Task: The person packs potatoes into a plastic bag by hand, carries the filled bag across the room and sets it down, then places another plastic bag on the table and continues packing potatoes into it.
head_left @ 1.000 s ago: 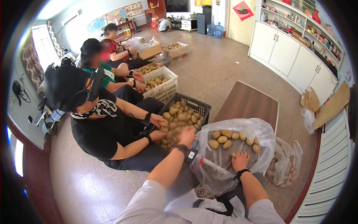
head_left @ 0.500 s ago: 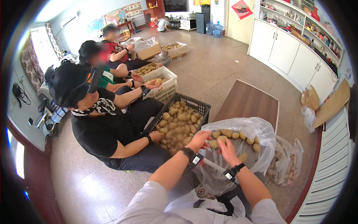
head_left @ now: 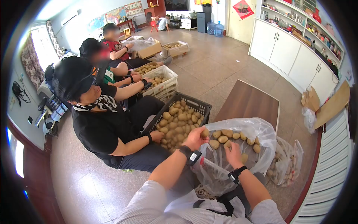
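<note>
Head view: our left hand (head_left: pixel 196 139) has its grip closed on a potato (head_left: pixel 205 133), fingers wrapped round one side. It's up off the surface (head_left: pixel 248 104), between the black crate (head_left: pixel 204 109) and the clear bag (head_left: pixel 266 130). Our right hand (head_left: pixel 234 155) is over the bag, fingers curled near the loose potatoes (head_left: pixel 223 139); can't tell if that grip has one or is just touching. Another potato (head_left: pixel 244 158) sits just beside it. The loose ones form a rough arc inside the bag's open mouth.

Handling, our read: light enough for one hand, stiff, won't squash, but skin may bruise or scuff if dropped. Looks dry, so slip risk low; rounded, so it could roll. Best hold is round the fat middle, thumb opposite fingers.

Materials: potatoes oval to roundish, tan-yellow, fairly smooth. Bag thin, crinkled, floppy film. Crate rigid plastic, slotted walls, full of potatoes; a co-worker (head_left: pixel 99 128) has a hand in it. Surface flat, brown wood-look, pale edge. White crate (head_left: pixel 168 89) beyond is open lattice, also holding potatoes. Second bag (head_left: pixel 294 160), right of ours, is slumped and see-through, contents hard to make out.
</note>
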A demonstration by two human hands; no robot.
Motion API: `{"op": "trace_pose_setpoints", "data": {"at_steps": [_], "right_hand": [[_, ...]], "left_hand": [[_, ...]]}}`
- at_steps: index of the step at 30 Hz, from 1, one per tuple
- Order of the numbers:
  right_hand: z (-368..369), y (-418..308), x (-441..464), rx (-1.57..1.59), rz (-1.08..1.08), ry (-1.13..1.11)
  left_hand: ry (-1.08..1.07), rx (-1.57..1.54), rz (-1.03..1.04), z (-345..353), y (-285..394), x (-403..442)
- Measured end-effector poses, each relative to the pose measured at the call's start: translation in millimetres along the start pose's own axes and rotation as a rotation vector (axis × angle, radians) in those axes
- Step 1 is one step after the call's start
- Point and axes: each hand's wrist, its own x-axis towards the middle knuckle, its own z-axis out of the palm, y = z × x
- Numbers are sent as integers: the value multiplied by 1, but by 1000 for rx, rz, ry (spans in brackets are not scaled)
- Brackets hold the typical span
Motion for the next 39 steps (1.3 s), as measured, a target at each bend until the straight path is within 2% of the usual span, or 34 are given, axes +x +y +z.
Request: {"op": "trace_pose_setpoints", "data": {"at_steps": [2,5,6,8,10,11,15,17,20,22,25,26,28,31,32,33,35,36,39], "right_hand": [[-11,19,-11,-361,102,40],[-19,43,-27,-501,199,69],[-19,54,-33,-500,204,70],[-17,74,-37,-504,239,-122],[-20,75,-40,-516,260,-184],[-21,75,-41,-529,278,-248],[-9,88,-50,-622,189,-173],[-10,80,-51,-580,240,-176],[-14,65,-54,-549,271,-172],[-15,60,-55,-549,279,-175],[-18,56,-56,-551,290,-194],[-19,54,-57,-555,296,-212],[-23,48,-57,-533,316,-216],[-20,59,-56,-486,317,-208],[-17,67,-56,-461,298,-196],[-17,67,-56,-454,291,-198],[-20,61,-56,-387,287,-120],[-20,60,-55,-370,272,-129],[-14,66,-54,-281,189,-69]], "left_hand": [[69,-30,28,-15,-1,11],[201,-9,127,-48,-1,28],[211,5,149,-60,-2,33],[244,-14,121,-77,0,37],[248,-8,110,-95,1,45],[318,5,72,-101,1,48],[434,1,59,-106,1,45],[421,9,90,-130,-6,61],[99,444,413,-229,-33,125],[115,429,350,-218,-28,115],[282,327,236,-197,-22,100],[303,341,262,-191,-21,96],[325,356,288,-184,-17,88],[286,315,223,-190,-17,89],[162,496,434,-212,-27,107],[165,729,464,-206,-20,100],[256,1546,497,-170,-4,68],[260,1769,511,-155,2,53],[251,2003,549,-127,12,26]]}}
